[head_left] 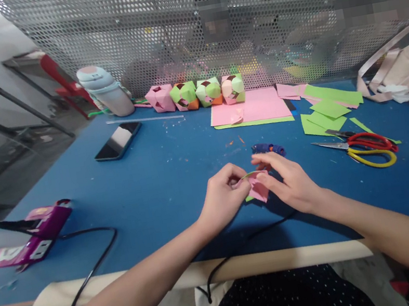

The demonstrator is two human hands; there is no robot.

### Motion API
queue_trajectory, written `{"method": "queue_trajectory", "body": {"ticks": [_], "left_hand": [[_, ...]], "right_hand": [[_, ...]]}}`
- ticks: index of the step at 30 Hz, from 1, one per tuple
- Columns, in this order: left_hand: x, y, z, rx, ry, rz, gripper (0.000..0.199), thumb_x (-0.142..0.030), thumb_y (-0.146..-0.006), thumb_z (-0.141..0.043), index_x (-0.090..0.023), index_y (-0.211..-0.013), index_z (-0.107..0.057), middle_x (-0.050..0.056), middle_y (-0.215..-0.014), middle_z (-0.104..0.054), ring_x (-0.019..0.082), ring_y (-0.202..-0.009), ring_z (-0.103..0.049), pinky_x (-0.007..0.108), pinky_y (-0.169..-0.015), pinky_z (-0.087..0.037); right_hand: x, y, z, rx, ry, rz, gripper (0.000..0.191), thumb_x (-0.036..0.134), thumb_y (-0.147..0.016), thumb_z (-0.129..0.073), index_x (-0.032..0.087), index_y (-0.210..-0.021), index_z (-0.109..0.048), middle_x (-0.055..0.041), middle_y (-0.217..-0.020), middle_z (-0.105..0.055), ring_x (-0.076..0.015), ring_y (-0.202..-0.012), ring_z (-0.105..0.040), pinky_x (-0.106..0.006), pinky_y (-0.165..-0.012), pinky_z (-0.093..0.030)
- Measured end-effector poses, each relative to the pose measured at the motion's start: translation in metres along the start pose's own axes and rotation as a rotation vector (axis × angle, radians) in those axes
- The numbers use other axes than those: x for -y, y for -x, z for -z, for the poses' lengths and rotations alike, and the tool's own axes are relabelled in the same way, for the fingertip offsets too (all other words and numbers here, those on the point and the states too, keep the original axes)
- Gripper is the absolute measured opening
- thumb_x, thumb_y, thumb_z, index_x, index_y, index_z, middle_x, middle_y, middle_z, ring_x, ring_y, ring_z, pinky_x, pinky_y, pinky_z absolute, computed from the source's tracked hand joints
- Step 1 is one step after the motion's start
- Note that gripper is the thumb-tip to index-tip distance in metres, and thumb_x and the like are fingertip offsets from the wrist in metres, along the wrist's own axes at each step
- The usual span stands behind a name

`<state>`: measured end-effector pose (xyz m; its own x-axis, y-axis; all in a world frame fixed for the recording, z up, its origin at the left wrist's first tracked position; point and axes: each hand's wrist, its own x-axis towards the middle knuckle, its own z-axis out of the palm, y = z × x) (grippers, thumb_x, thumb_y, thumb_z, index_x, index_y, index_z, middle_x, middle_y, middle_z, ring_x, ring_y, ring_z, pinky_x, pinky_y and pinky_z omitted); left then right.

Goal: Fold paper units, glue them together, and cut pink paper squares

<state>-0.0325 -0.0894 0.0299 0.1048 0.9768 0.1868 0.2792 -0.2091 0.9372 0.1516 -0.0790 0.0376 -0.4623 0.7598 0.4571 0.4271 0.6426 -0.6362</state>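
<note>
A small folded paper piece (259,192) in pink and green sits between my two hands, above the front middle of the blue table. My left hand (226,188) pinches its left side between thumb and fingers. On its right side, the thumb and fingers of my right hand (286,180) close around the upper edge. Both hands partly cover the paper. Just behind my right hand lies a dark blue object (269,149), partly hidden, its kind unclear. Scissors (370,147) with red and yellow handles rest farther right.
Several folded paper balls (209,92) line the perforated metal screen (167,33). Pink sheets (259,104) and green paper pieces (329,110) lie at the back. A phone (118,140), a bottle (106,92) and a purple packet (40,232) are left. A black cable (94,270) crosses the table edge.
</note>
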Motion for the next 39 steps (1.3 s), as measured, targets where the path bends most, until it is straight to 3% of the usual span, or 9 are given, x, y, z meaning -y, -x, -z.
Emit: {"method": "queue_trajectory", "body": {"ticks": [2,5,9,16,20,25,32,36,39], "left_hand": [[0.0,-0.002,-0.001,-0.089,0.09,0.038,0.008,-0.018,-0.074,-0.06,-0.017,-0.07,-0.054,0.0,-0.079,-0.062,0.012,-0.07,-0.056,0.023,-0.064,-0.042],[0.0,-0.004,-0.004,-0.15,0.196,0.126,0.01,-0.015,-0.071,-0.058,-0.017,-0.067,-0.05,0.001,-0.084,-0.062,0.013,-0.076,-0.058,0.023,-0.067,-0.044],[-0.001,-0.001,-0.009,-0.057,0.314,0.172,0.013,-0.013,-0.07,-0.058,-0.017,-0.07,-0.046,0.0,-0.086,-0.062,0.012,-0.077,-0.057,0.023,-0.067,-0.044],[-0.002,0.0,-0.008,0.086,0.296,0.287,0.014,-0.024,-0.076,-0.064,-0.017,-0.082,-0.054,-0.005,-0.064,-0.055,0.007,-0.054,-0.046,0.019,-0.051,-0.032],[0.003,0.0,-0.009,0.014,0.345,0.285,0.016,-0.026,-0.075,-0.066,-0.016,-0.076,-0.053,-0.001,-0.072,-0.062,0.01,-0.064,-0.054,0.021,-0.06,-0.039],[0.005,0.002,-0.012,0.052,0.407,0.28,0.022,-0.028,-0.074,-0.069,-0.017,-0.076,-0.051,0.0,-0.079,-0.064,0.011,-0.068,-0.058,0.022,-0.063,-0.043],[-0.001,0.002,-0.012,0.104,0.288,0.215,0.02,-0.033,-0.079,-0.067,-0.015,-0.087,-0.064,0.0,-0.081,-0.064,0.011,-0.071,-0.057,0.021,-0.065,-0.042],[0.002,0.001,-0.01,0.071,0.265,0.246,0.023,-0.037,-0.077,-0.069,-0.015,-0.082,-0.066,0.0,-0.072,-0.063,0.01,-0.063,-0.054,0.022,-0.059,-0.04],[0.008,-0.003,-0.006,-0.004,0.302,0.239,0.023,-0.037,-0.076,-0.07,-0.015,-0.083,-0.066,0.0,-0.073,-0.064,0.011,-0.063,-0.055,0.022,-0.058,-0.04]], "right_hand": [[0.002,0.0,0.0,-0.036,-0.027,-0.087,0.04,0.034,-0.091,-0.055,0.018,-0.127,-0.048,-0.0103,-0.118,-0.062,-0.0183,-0.1,-0.061,-0.034,-0.089,-0.049],[0.001,0.0,-0.005,-0.044,0.013,-0.166,0.024,0.03,-0.089,-0.057,0.018,-0.109,-0.057,-0.0055,-0.097,-0.067,-0.0155,-0.081,-0.062,-0.029,-0.074,-0.049],[-0.004,-0.001,-0.009,-0.077,0.06,-0.143,0.008,0.021,-0.09,-0.052,0.018,-0.09,-0.06,-0.0014,-0.079,-0.065,-0.0122,-0.067,-0.058,-0.025,-0.064,-0.045],[-0.011,0.001,-0.01,-0.065,0.144,0.024,0.012,0.016,-0.089,-0.047,0.019,-0.091,-0.059,-0.0035,-0.081,-0.063,-0.0143,-0.073,-0.059,-0.027,-0.069,-0.046],[-0.007,0.001,-0.011,-0.119,0.056,-0.079,0.019,0.022,-0.089,-0.053,0.019,-0.107,-0.056,-0.0033,-0.084,-0.065,-0.014,-0.072,-0.06,-0.027,-0.068,-0.048],[-0.005,0.0,-0.008,-0.093,0.031,-0.154,0.01,0.023,-0.089,-0.054,0.018,-0.082,-0.059,0.0002,-0.071,-0.061,-0.0113,-0.064,-0.055,-0.025,-0.061,-0.042],[-0.004,0.002,-0.01,-0.053,0.012,-0.123,0.018,0.021,-0.09,-0.053,0.019,-0.072,-0.056,0.0006,-0.068,-0.061,-0.0107,-0.062,-0.055,-0.024,-0.06,-0.041],[0.004,0.001,-0.003,-0.036,0.05,-0.02,0.013,0.027,-0.093,-0.05,0.019,-0.09,-0.059,-0.0024,-0.078,-0.063,-0.013,-0.07,-0.058,-0.027,-0.065,-0.046],[0.006,-0.003,0.018,-0.197,0.151,0.111,0.02,0.029,-0.091,-0.053,0.02,-0.109,-0.056,-0.0071,-0.095,-0.063,-0.0158,-0.076,-0.058,-0.032,-0.071,-0.049]]}}
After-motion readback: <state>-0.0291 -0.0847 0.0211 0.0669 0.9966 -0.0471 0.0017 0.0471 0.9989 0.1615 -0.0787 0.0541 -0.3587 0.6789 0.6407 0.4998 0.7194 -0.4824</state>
